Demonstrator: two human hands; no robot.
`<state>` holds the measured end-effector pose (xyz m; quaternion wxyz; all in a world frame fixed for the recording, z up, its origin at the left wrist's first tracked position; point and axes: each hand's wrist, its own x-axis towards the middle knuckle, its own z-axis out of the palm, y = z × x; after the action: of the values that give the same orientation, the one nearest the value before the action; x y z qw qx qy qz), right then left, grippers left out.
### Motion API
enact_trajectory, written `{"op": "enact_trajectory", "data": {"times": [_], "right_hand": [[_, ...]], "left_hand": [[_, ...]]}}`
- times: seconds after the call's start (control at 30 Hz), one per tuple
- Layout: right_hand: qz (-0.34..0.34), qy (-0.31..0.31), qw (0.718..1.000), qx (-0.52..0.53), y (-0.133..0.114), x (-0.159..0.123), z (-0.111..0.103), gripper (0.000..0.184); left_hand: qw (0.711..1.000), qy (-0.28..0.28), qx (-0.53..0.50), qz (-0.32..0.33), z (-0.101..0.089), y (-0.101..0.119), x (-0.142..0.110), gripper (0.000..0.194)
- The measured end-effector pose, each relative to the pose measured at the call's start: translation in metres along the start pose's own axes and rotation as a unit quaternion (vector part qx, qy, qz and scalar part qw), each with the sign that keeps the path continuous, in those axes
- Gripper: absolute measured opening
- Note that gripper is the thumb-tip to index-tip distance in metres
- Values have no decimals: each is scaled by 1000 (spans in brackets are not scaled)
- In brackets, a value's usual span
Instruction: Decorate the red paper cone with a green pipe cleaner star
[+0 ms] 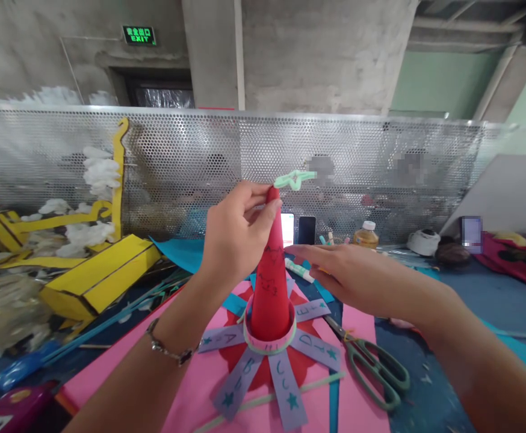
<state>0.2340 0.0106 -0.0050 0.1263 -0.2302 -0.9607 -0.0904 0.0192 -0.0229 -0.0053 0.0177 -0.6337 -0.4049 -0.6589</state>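
Note:
A tall red paper cone [269, 307] with black pen drawings stands inside a pink ring [267, 345]. Purple strips [285, 385] with letters and stars fan out around the ring over red paper. My left hand [236, 228] pinches the cone near its tip, thumb in front and fingers behind. From the tip a pale green pipe-cleaner shape [295, 180], partly star-like, sticks out to the right. My right hand [357, 273] hovers right of the cone, palm down with fingers stretched out. Its fingertips are close to the cone; whether they touch it I cannot tell.
Pink sheets [177, 391] lie beneath the cone. Green-handled scissors [375, 367] rest at the right, near a glue tube [299, 270]. Farther back are phones [307, 230] and a bottle [366, 234]. A yellow paper box [100, 282] stands left, before a perforated metal screen [177, 168].

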Motion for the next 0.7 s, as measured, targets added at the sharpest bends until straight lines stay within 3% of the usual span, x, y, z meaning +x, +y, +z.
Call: {"op": "enact_trajectory", "data": {"times": [0.3, 0.47, 0.7], "right_hand": [[19, -34, 999, 11, 1, -1, 4, 64], [19, -34, 999, 11, 2, -2, 6, 66], [35, -40, 999, 5, 12, 0, 4, 64]], "left_hand": [[997, -55, -13, -51, -6, 0, 6, 28], [993, -88, 35, -70, -7, -2, 7, 26], [961, -205, 160, -95, -11, -2, 10, 23]]}}
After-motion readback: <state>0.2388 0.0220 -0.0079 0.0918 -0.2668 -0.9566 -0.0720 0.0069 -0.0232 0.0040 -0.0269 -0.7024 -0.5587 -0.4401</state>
